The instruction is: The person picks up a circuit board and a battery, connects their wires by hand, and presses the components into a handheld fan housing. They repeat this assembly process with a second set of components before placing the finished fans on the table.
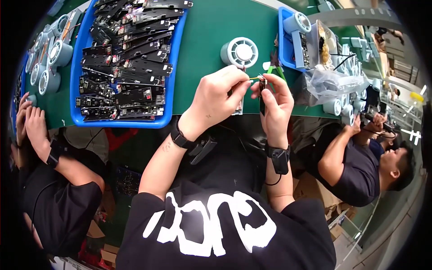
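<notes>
My left hand is closed, with thumb and forefinger pinching a thin yellow wire. Close beside it, my right hand grips a narrow black circuit board, held upright between thumb and fingers. The wire's far end meets the top of this board; whether it is joined there is too small to tell. Just beyond my hands, a light blue round fan-like unit rests on the green table. Green-handled pliers lie right behind my right fingertips.
A blue tray heaped with black circuit boards stands to the left. At the right are a smaller blue bin, a transparent plastic bag and several light blue units. Co-workers sit on both sides, one with hands at the table's left edge.
</notes>
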Tool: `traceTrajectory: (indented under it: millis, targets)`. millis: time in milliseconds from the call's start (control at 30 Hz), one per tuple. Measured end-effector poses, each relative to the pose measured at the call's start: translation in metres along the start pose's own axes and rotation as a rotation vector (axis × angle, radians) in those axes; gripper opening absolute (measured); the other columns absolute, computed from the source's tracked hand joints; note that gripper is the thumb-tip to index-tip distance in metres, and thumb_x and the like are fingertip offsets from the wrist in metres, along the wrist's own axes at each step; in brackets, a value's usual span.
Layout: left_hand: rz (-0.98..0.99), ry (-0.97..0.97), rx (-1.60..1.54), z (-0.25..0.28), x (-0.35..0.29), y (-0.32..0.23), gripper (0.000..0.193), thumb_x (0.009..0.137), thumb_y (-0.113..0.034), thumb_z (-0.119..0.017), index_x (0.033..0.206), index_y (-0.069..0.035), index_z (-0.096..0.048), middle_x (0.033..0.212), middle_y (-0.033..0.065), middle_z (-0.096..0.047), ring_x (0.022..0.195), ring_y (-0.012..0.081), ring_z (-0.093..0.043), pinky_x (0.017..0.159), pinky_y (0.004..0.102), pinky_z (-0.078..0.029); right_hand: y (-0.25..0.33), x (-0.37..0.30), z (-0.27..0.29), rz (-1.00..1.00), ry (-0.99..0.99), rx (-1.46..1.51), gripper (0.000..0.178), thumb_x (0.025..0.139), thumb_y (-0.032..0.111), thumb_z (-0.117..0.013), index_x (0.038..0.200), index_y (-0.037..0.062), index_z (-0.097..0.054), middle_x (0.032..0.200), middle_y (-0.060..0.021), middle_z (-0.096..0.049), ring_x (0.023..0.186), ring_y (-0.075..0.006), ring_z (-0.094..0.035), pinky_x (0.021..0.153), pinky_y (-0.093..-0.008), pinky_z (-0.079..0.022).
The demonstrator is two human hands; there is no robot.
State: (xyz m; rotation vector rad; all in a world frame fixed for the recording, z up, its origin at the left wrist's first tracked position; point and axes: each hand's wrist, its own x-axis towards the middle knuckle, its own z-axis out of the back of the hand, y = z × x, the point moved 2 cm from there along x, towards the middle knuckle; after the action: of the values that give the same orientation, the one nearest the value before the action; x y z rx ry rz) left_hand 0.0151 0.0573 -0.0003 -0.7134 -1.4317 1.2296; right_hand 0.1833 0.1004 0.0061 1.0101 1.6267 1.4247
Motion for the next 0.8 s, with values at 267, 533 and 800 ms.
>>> traceTrajectory:
  millis: [267, 533, 800]
  targets:
    - [-0.076, -0.003, 0.141, -0.008, -0.001, -0.001, 0.006, 0.084, 0.003, -0.07, 0.088, 0.0, -0.066, 0.073, 0.0083, -0.06, 0.059, 0.0197, -0.059, 0.052, 0.0308, -0.045, -0.021, -0.011, -0.003, 0.167, 0.029, 0.136, 0.03, 0.095, -0.002, -0.061, 0.125, -0.0055, -0.06, 0.126, -0.0167, -0.056, 0.098, -0.0198, -0.063, 0.084, -0.0322, -0.053]
    - [-0.127, 0.033, 0.25, -0.007, 0.0, 0.001, 0.007, 0.082, 0.001, -0.07, 0.085, -0.004, -0.065, 0.071, 0.0071, -0.059, 0.059, 0.0248, -0.06, 0.051, 0.0345, -0.046, -0.023, -0.008, -0.005, 0.231, 0.047, 0.182, 0.034, 0.09, -0.016, -0.061, 0.123, -0.0073, -0.061, 0.127, -0.0174, -0.054, 0.109, -0.0208, -0.065, 0.098, -0.0317, -0.055]
    - [-0.135, 0.035, 0.237, -0.005, 0.0, 0.001, 0.008, 0.082, 0.002, -0.071, 0.087, -0.002, -0.066, 0.071, 0.008, -0.059, 0.059, 0.024, -0.06, 0.052, 0.0333, -0.046, -0.022, -0.007, -0.005, 0.232, 0.057, 0.055, 0.031, 0.094, -0.004, -0.064, 0.125, -0.0061, -0.06, 0.127, -0.0179, -0.056, 0.102, -0.02, -0.064, 0.087, -0.0319, -0.055]
